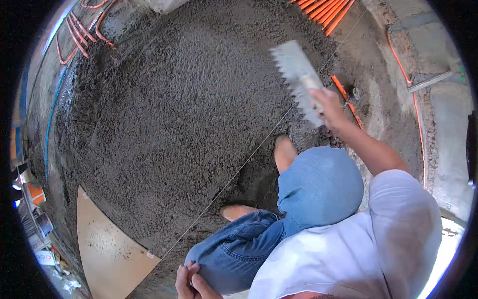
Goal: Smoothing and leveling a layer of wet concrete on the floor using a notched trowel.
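My right hand (327, 105) grips the handle of a notched trowel (298, 65), a grey metal blade with coarse teeth along its left edge. The blade is held over wet, rough grey mortar (189, 109), on the right side; whether it touches the surface I cannot tell. My left hand (191, 285) lies by my left knee at the lower edge, its fingers curled in with nothing seen in them; part of it is cut off. A thin taut string (230, 195) crosses the mortar diagonally, passing near the trowel's lower end.
A beige board (107, 249) lies at the lower left with mortar crumbs on it. Orange conduits (331, 12) stick out at the top, and more pipes (77, 32) rise at upper left. Another orange pipe (340, 87) sits beside my right hand. A blue hose (54, 114) runs along the left.
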Demonstrator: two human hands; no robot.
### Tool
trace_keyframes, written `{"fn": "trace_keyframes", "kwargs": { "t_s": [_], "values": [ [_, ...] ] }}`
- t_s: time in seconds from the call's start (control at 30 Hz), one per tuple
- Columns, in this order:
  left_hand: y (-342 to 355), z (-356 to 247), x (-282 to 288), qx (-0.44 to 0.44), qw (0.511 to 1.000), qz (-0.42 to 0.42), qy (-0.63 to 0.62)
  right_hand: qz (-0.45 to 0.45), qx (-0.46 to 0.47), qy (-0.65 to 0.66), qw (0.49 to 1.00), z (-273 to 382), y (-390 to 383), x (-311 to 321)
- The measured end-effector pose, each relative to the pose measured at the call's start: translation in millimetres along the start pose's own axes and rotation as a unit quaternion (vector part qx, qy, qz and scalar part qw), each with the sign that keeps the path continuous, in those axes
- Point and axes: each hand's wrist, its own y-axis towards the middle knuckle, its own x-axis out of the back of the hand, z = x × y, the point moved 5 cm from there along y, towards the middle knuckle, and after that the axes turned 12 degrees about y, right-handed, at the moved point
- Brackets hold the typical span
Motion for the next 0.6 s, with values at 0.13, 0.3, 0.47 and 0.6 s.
{"fn": "trace_keyframes", "kwargs": {
  "t_s": [0.13,0.3,0.47,0.6],
  "values": [
    [4.6,-4.0,-9.2,0.000,1.000,0.000,-0.012,-0.045,-0.049,0.062,0.996,-9.3,5.4,19.8],
    [-3.3,-13.3,-3.2,0.002,0.999,-0.027,-0.016,0.061,-0.070,0.056,0.994,10.0,7.2,-31.3],
    [4.4,-27.3,4.4,-0.008,0.999,-0.006,0.042,0.174,-0.118,-0.010,0.977,6.9,13.4,-68.5],
    [22.5,-46.0,0.1,-0.103,0.994,-0.022,0.005,0.147,-0.116,0.054,0.981,-5.4,21.1,-81.8]
  ]
}}
